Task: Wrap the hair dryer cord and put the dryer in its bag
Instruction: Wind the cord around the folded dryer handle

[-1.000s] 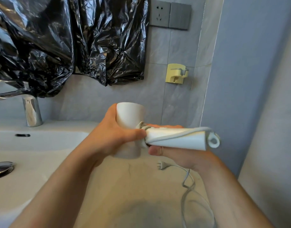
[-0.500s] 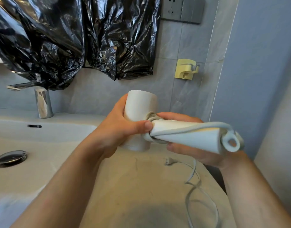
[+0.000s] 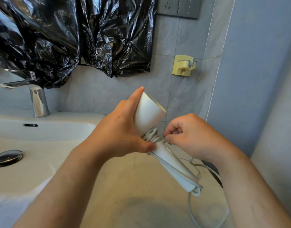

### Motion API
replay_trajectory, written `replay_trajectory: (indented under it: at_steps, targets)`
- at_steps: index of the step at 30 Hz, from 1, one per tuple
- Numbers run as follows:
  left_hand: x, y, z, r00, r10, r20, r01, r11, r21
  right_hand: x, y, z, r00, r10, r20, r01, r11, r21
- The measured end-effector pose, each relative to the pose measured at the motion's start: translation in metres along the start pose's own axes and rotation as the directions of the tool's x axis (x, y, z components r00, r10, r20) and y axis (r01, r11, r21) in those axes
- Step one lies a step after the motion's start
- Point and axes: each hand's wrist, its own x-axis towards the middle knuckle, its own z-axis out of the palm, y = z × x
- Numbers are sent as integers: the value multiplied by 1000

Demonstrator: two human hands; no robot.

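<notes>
The left hand (image 3: pixel 120 134) is wrapped tight around the dryer (image 3: pixel 148 119), held up over the desk (image 3: pixel 133 186). The right hand (image 3: pixel 191 135) pinches the cord (image 3: pixel 151 136) at the neck. The cord looks soft and bendy; the dryer looks hard, smooth and light.

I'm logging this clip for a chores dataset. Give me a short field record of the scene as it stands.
setting: bathroom counter beside a sink
left hand: grips the white hair dryer at its barrel
right hand: pinches the cord where it coils at the handle's top
cord state: partly wrapped, slack trailing over the counter
bag: cannot tell which
</notes>
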Motion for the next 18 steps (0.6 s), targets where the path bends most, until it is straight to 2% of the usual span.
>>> replay_trajectory:
  at_steps: [4,8,14,18]
  targets:
    - [-2,10,3,999,46,1,-46,989,139,2,-3,3,997,15,-70,-10,997,74]
    - [0,7,1,999,26,-38,-23,997,77,2,-5,0,981,45,-188,-20,991,131]
    - [1,4,-2,999,17,-45,-12,995,95,2,-12,13,971,69,-230,-40,991,128]
    - [2,4,1,989,-9,-146,18,998,56,-1,-21,9,956,159,-245,-89,958,274]
